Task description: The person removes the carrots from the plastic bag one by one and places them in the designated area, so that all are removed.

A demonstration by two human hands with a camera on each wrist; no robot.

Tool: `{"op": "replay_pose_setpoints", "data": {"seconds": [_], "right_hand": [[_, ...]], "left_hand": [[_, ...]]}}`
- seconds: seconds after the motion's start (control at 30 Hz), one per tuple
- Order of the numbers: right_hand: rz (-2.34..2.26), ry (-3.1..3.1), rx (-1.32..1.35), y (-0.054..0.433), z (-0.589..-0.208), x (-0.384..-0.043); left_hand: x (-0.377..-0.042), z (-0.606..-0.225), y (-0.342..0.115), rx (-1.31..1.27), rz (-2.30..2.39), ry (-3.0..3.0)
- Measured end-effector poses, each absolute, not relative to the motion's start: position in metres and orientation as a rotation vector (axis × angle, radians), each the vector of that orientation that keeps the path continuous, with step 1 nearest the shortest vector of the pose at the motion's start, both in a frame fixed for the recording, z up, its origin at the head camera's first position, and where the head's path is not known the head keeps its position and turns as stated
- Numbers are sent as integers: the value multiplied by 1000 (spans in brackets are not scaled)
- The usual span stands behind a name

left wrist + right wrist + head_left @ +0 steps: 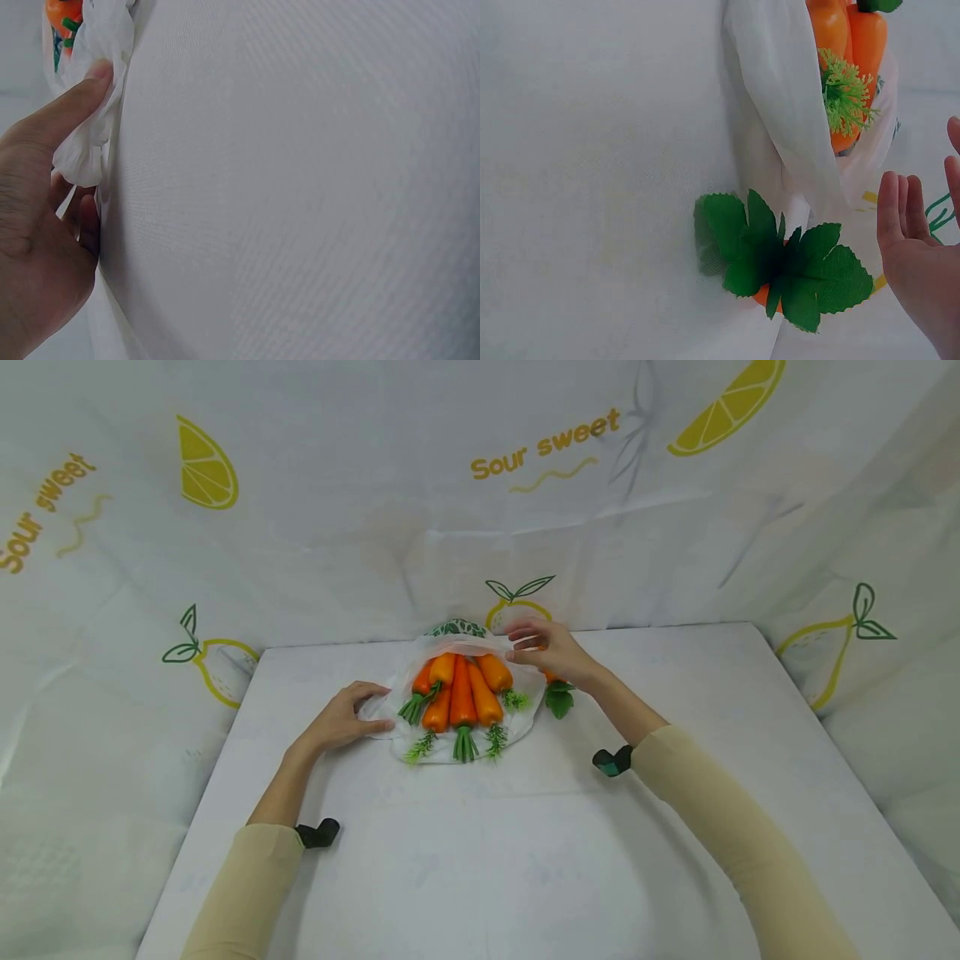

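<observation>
A white plastic bag lies at the back of the table, its mouth toward me. Several toy-like orange carrots with green tops show in its opening. At the bag's left side, my left hand holds the gathered plastic between thumb and fingers; the thumb lies on it in the left wrist view. Over the bag's upper right edge hovers my right hand, fingers loosely bent. In the right wrist view this hand stands apart from the bag, palm showing and holding nothing.
An orange item with broad green leaves lies just right of the bag, mostly hidden by its leaves. Behind the white table hangs a pale curtain printed with lemons. A black strap piece sits at each wrist.
</observation>
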State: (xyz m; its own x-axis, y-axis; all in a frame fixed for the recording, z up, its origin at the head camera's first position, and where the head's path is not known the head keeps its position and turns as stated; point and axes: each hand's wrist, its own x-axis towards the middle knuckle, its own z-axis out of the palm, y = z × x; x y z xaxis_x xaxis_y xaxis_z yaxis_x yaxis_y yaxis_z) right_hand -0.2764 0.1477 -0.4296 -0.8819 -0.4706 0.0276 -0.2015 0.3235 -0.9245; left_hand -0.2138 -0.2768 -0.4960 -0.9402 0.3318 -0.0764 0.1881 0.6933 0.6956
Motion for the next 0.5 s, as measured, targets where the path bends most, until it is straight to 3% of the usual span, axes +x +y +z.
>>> {"op": "replay_pose_setpoints", "data": {"seconds": [0.5], "right_hand": [[-1467, 2291, -688, 136, -442, -276]], "left_hand": [[-213, -497, -276, 414, 1071, 2719]]}}
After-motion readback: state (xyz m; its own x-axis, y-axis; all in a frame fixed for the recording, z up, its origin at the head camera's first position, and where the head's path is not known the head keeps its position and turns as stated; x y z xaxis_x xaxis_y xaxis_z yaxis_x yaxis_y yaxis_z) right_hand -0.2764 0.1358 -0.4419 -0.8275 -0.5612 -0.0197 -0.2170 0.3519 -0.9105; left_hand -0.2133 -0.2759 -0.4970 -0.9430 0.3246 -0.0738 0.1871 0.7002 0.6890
